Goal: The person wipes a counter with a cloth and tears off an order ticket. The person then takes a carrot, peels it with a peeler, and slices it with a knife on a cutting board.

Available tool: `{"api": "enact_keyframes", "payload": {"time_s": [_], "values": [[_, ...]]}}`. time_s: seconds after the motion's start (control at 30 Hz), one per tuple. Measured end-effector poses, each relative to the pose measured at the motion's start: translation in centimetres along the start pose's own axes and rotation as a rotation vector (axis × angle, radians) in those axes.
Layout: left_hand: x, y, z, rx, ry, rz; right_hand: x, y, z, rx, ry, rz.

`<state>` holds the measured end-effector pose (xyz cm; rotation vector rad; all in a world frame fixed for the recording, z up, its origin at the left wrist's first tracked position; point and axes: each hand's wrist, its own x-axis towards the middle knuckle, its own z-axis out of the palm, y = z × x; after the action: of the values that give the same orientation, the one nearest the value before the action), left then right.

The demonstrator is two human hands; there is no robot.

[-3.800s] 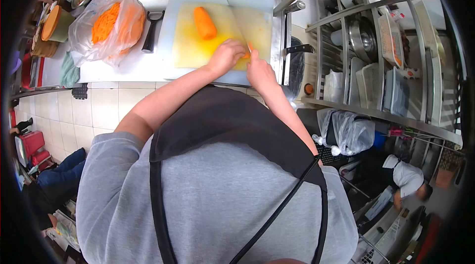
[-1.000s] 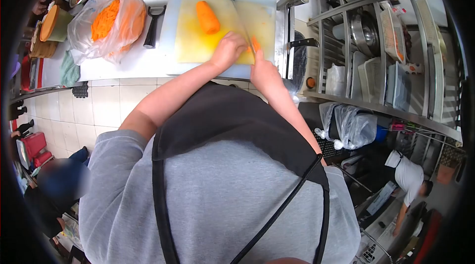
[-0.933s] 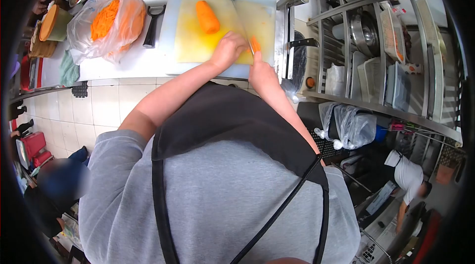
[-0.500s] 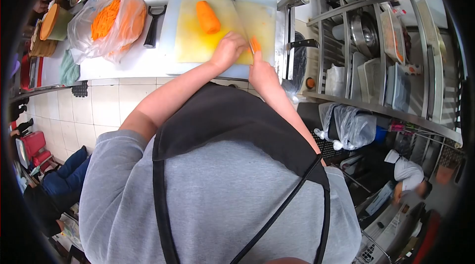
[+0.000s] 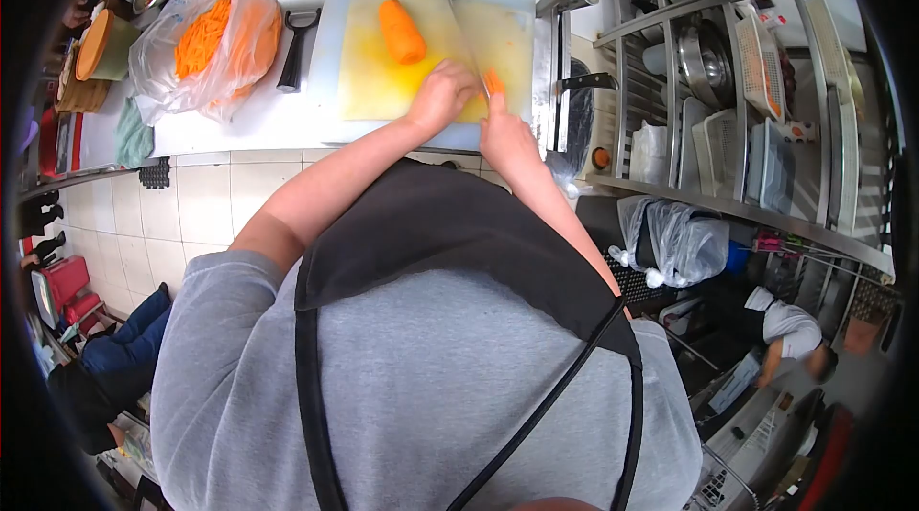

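My right hand grips a kitchen knife, its blade pointing away from me and slanting left over the yellow-stained cutting board. My left hand, fingers curled, presses down just left of the blade on a piece of carrot that it mostly hides. To the right of the blade lie cut carrot strips, partly behind my right hand. A peeled, thick carrot rests on the board beyond my left hand.
Left of the board are a black-handled peeler and a clear plastic bag of carrot strips. Another black-handled knife sits at the table's right edge. A metal rack with baskets stands right. Another person bends at lower right.
The knife and my right hand have shifted very slightly left. My left hand stays nearly in place. The person at lower right has moved a little.
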<state>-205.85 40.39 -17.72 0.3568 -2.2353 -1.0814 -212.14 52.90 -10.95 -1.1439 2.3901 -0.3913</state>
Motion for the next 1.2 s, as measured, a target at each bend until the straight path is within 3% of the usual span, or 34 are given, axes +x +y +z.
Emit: {"api": "enact_keyframes", "payload": {"time_s": [0.1,0.17,0.2,0.27,0.5,0.67,0.77,0.83,1.0,1.07,1.2], "values": [[0.0,0.1,-0.1,-0.001,-0.004,0.007,1.3,0.2,0.2,-0.015,0.117,-0.146],[0.1,0.1,-0.1,0.005,-0.013,0.010,1.5,-2.0,-1.9,-0.056,-0.160,0.049],[0.1,0.1,-0.1,0.005,-0.005,0.011,1.4,-1.7,-1.8,-0.055,-0.158,0.050],[0.0,-0.1,0.0,0.004,0.005,0.008,0.9,-0.7,-1.1,-0.027,0.023,-0.050],[-0.1,-0.1,0.1,0.039,-0.006,0.009,1.0,0.6,1.0,0.017,0.153,-0.121],[0.2,0.9,-0.7,0.045,-0.023,0.087,1.7,0.6,-1.0,0.015,0.112,-0.092],[-0.3,3.4,-3.0,0.043,-0.067,-0.021,0.2,1.0,-1.3,0.000,0.176,-0.059],[0.1,5.2,-5.0,0.144,0.118,0.076,-0.7,0.8,-1.5,0.018,0.240,-0.064],[3.7,4.5,-6.7,0.483,0.075,0.167,-0.9,0.9,-0.4,0.085,0.388,-0.113],[4.2,4.0,-6.9,0.773,-0.331,0.102,-0.9,1.2,-0.3,0.043,0.409,-0.158],[3.9,3.8,-5.2,0.758,-0.499,0.182,-0.5,1.5,0.0,0.041,0.435,-0.179]]}}
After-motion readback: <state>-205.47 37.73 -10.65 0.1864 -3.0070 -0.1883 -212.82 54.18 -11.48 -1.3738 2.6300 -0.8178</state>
